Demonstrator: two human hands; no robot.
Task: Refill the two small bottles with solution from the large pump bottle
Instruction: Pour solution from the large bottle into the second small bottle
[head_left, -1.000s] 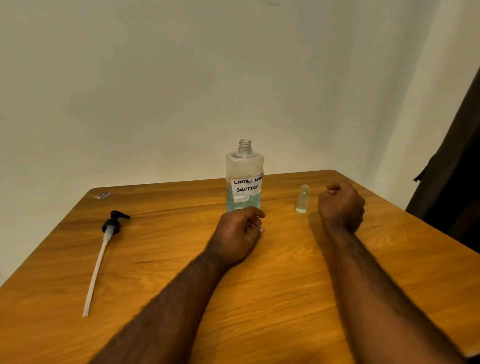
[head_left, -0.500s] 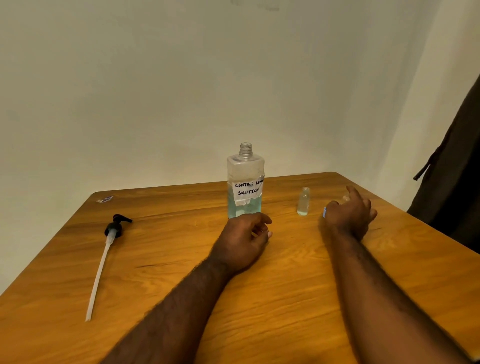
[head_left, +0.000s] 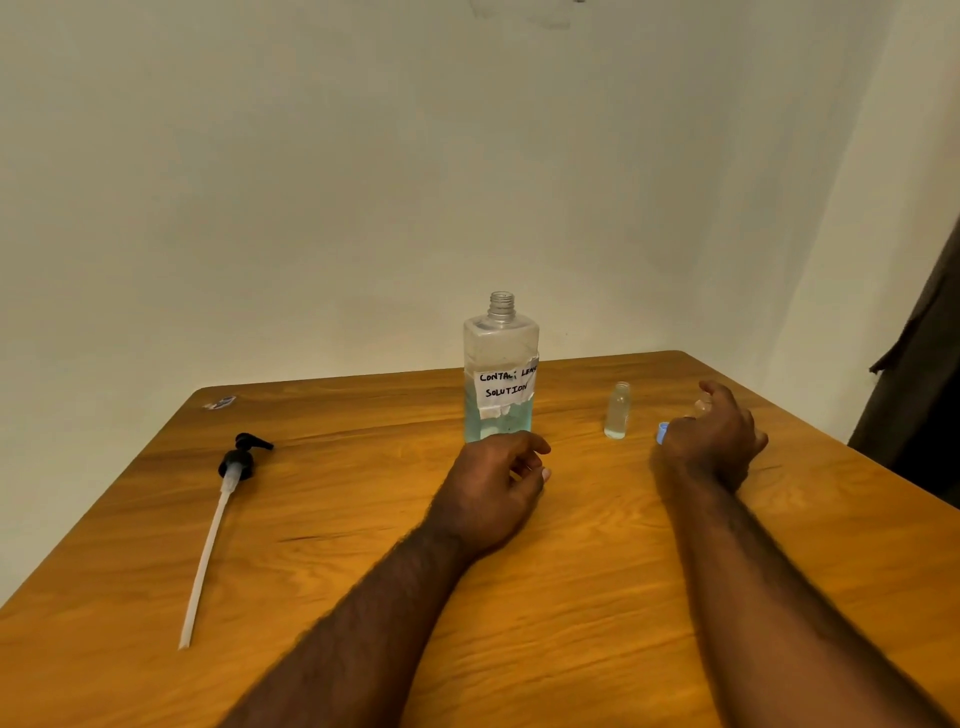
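Pump (head_left: 238, 463) lies at nine o'clock, seemingly so the large bottle (head_left: 500, 364) pours freely; left hand (head_left: 493, 486) rests slack, empty, right hand (head_left: 711, 441) splays open by the small bottle (head_left: 617, 411).

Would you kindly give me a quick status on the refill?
Left hand open, resting before large bottle, pump off. Right hand at blue cap, hold unclear. One small bottle upright, nothing blocking.

Your left hand (head_left: 496, 486) rests loosely curled on the worktop (head_left: 571, 597), just in front of the uncapped large bottle (head_left: 500, 374). Your right hand (head_left: 714, 441), fingers relaxed, lies right of the small bottle (head_left: 617, 411), with a blue cap (head_left: 662, 432) at its thumb side. The pump (head_left: 236, 470) lies well apart, on the left.
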